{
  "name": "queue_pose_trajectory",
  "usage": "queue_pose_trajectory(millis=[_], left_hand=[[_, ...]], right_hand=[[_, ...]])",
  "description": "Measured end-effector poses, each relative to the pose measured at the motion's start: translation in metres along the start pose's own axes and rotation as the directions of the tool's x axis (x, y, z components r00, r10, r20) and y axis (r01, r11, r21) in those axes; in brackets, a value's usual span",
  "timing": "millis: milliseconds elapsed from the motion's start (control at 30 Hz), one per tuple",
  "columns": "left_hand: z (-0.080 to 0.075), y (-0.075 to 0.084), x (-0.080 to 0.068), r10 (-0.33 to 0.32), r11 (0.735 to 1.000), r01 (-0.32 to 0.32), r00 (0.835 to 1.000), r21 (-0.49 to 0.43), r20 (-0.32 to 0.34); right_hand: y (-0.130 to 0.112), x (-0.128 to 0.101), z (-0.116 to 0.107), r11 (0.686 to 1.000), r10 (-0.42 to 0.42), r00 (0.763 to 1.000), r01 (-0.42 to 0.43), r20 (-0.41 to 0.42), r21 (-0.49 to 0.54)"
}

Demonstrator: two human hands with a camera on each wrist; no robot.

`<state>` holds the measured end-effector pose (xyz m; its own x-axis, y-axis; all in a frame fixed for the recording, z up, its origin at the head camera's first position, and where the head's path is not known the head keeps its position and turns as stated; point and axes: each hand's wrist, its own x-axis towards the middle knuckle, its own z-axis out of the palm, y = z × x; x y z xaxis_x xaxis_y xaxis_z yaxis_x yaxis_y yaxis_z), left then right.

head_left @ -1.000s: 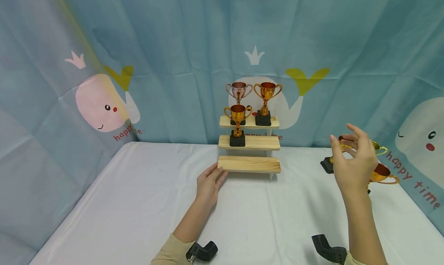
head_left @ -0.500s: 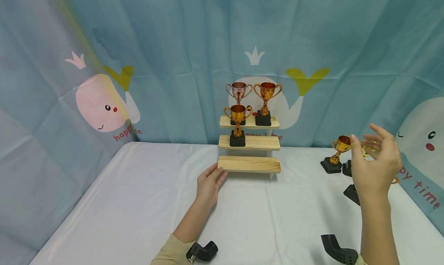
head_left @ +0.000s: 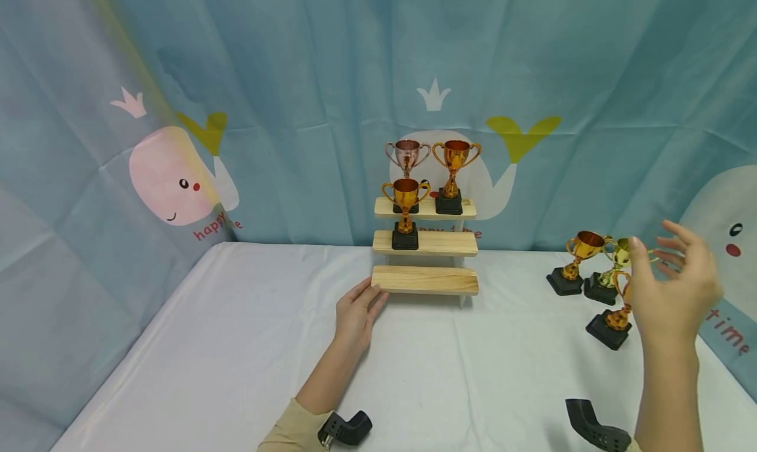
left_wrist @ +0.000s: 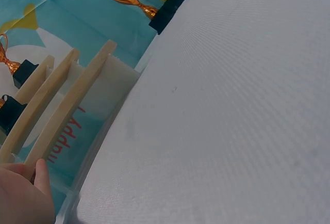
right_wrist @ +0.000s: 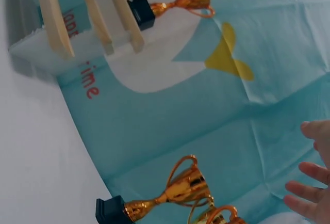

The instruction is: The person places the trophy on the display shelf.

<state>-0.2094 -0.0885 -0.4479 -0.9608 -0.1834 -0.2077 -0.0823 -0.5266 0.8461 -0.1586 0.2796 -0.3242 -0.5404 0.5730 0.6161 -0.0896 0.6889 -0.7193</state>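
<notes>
A three-step wooden stand (head_left: 424, 280) sits at the back of the white table (head_left: 236, 347). Two trophies (head_left: 455, 176) stand on its top step and one gold trophy (head_left: 405, 214) on the middle step. My left hand (head_left: 357, 314) lies flat on the table, fingertips touching the left end of the bottom step (left_wrist: 72, 105). My right hand (head_left: 671, 288) hovers open, fingers spread, just above three trophies on the right: one gold-orange (head_left: 576, 263), one yellow-gold (head_left: 609, 278) and one nearest me (head_left: 612, 320), partly hidden by the hand. It holds nothing.
A blue curtain with whale prints (head_left: 177, 176) hangs behind and along both sides of the table. Black wrist-camera mounts (head_left: 345, 429) show at the bottom edge. In the right wrist view a gold trophy (right_wrist: 170, 195) appears beside my fingers (right_wrist: 309, 193).
My right hand moved rightward and slightly down, uncovering the trophies on the right. The left hand stayed still against the bottom step.
</notes>
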Motion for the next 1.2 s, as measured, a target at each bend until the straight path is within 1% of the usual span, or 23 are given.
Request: queue_pose_trajectory(millis=[100,233,333,467,567,667,733,833,933,1200], left_hand=[[0.0,-0.001,0.0,0.0,1.0,0.0,1.0,-0.006,0.0],[0.0,-0.001,0.0,0.005,1.0,-0.005,1.0,-0.005,0.009],[0.0,-0.002,0.0,0.005,1.0,-0.005,1.0,-0.002,0.015],[0.0,-0.002,0.0,0.0,1.0,0.0,1.0,-0.003,0.01],[0.001,-0.001,0.0,-0.005,1.0,0.005,1.0,-0.006,0.003],[0.001,-0.001,0.0,-0.008,1.0,0.008,1.0,-0.006,0.001],[0.001,-0.001,0.0,-0.009,1.0,0.009,1.0,-0.004,0.002],[0.001,0.001,-0.001,-0.011,1.0,0.011,1.0,-0.005,0.0],[0.001,0.002,-0.001,-0.013,1.0,0.013,1.0,-0.004,-0.003],[0.001,0.002,-0.001,-0.018,1.0,0.018,1.0,-0.005,-0.001]], right_hand=[[0.006,0.001,-0.004,0.999,0.015,0.999,-0.013,0.03,-0.048],[0.015,0.005,-0.012,0.992,0.042,0.993,-0.029,0.109,-0.123],[0.023,0.008,-0.018,0.984,0.091,0.983,-0.064,0.158,-0.167],[0.033,0.01,-0.022,0.967,0.166,0.966,-0.12,0.2,-0.223],[0.04,0.01,-0.023,0.955,0.194,0.952,-0.128,0.235,-0.267],[0.047,0.011,-0.024,0.95,0.205,0.938,-0.123,0.279,-0.286],[0.051,0.013,-0.024,0.945,0.228,0.925,-0.134,0.304,-0.298],[0.057,0.015,-0.025,0.938,0.274,0.897,-0.169,0.346,-0.304],[0.062,0.016,-0.025,0.931,0.3,0.875,-0.181,0.38,-0.318],[0.073,0.017,-0.026,0.931,0.313,0.848,-0.184,0.428,-0.316]])
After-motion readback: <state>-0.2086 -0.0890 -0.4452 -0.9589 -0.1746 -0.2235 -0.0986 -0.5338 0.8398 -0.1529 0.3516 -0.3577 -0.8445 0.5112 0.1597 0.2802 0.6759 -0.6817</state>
